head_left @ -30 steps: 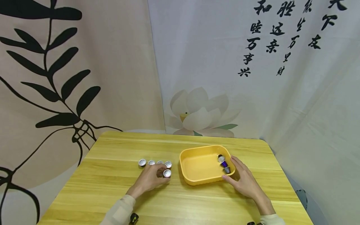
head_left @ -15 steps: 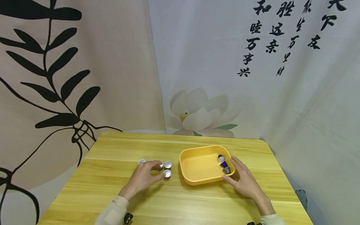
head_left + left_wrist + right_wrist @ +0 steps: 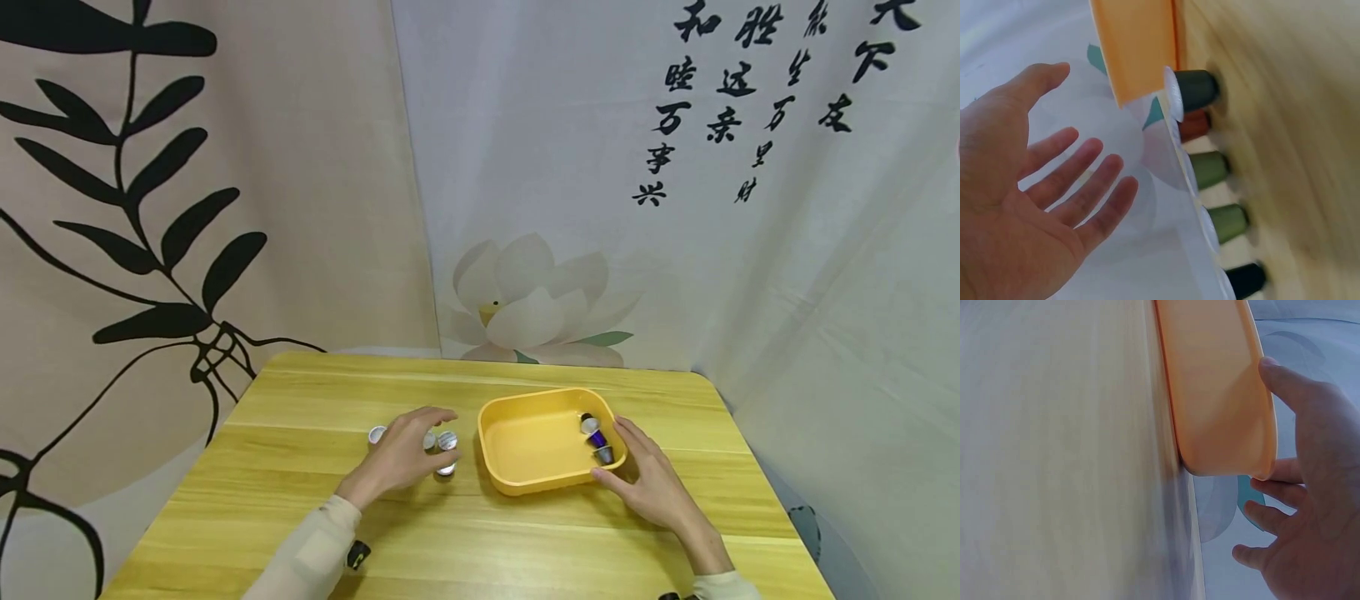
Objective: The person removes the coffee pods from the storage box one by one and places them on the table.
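My left hand (image 3: pixel 401 454) hovers over a group of coffee capsules, fingers apart and nothing held. In the left wrist view the capsules stand foil lid up: a dark green capsule (image 3: pixel 1197 89), a reddish-brown capsule (image 3: pixel 1193 126), two olive-green capsules (image 3: pixel 1210 169) and a black capsule (image 3: pixel 1246 280). From the head, the hand partly hides them. My right hand (image 3: pixel 654 485) holds the right end of a yellow tray (image 3: pixel 525 433), thumb on the near rim, index finger against the end. Inside lie a black capsule (image 3: pixel 589 423), a blue capsule (image 3: pixel 597 438) and a grey capsule (image 3: pixel 603 456).
Everything stands on a light wooden table (image 3: pixel 480 542) with rounded far corners. Behind it hangs a printed cloth (image 3: pixel 540 167) with a lotus, leaves and black writing. The tray lies a short way right of the loose capsules.
My left hand, earlier with its fingertips at the near capsule, draws back left, then moves up and right, fingers off the capsules. The capsules, right hand and tray stay in place.
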`<state>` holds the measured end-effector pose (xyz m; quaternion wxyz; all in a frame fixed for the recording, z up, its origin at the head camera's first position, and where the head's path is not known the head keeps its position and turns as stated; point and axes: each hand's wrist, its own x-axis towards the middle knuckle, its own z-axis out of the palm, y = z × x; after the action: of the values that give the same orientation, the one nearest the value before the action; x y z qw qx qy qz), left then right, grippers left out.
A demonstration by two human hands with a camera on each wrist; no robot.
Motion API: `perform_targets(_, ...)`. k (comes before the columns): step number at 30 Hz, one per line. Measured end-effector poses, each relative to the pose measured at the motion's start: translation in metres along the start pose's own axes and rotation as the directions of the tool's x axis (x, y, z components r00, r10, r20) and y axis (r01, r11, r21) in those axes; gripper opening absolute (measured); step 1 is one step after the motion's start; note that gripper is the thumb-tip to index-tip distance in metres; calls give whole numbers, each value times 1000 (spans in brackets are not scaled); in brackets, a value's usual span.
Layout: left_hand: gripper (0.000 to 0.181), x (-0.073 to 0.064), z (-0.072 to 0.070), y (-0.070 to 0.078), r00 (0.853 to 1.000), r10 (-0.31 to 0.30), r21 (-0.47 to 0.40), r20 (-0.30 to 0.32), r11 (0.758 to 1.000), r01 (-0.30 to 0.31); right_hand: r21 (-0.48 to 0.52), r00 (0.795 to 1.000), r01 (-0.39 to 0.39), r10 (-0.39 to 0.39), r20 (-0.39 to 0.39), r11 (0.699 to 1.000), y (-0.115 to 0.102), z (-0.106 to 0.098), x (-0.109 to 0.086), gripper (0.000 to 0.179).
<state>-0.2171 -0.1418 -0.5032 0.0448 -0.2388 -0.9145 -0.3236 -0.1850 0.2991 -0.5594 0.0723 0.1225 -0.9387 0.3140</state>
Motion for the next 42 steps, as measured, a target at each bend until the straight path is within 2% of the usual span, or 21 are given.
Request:
perform_targets(5, 63, 15, 3, 11, 995, 74, 19, 60, 997, -75, 1, 1000, -2, 2, 2, 1000, 1, 0, -1, 102)
perform_targets(11, 68, 36, 6, 26, 981, 154, 21, 118, 987, -158, 4, 1000, -8, 8, 4, 1000, 1, 0, -1, 102)
perform_targets(15, 67, 51, 10, 34, 960, 220, 3, 172, 975, -224, 6, 1000, -11, 11, 7, 1000, 1, -1, -1, 102)
perform_targets(21, 66, 72, 17, 46, 917, 288, -42, 277, 957, -288, -3, 1000, -8, 8, 4, 1000, 1, -1, 0, 102)
perform_targets(26, 67, 88, 26, 54, 891, 286, -36, 352, 956, -292, -3, 1000, -14, 14, 6, 1000, 2, -1, 0, 102)
perform_targets(31, 67, 104, 34, 60, 871, 295, -21, 392, 950, -312, 1, 1000, -15, 15, 13, 1000, 1, 0, 0, 102)
perform_targets(36, 67, 118, 40, 65, 859, 306, -45, 411, 948, -316, 6, 1000, -8, 8, 13, 1000, 1, 0, 1, 101)
perform_targets(42, 70, 135, 48, 71, 847, 287, -64, 448, 955, -289, 5, 1000, -3, 3, 7, 1000, 3, -2, 1, 101)
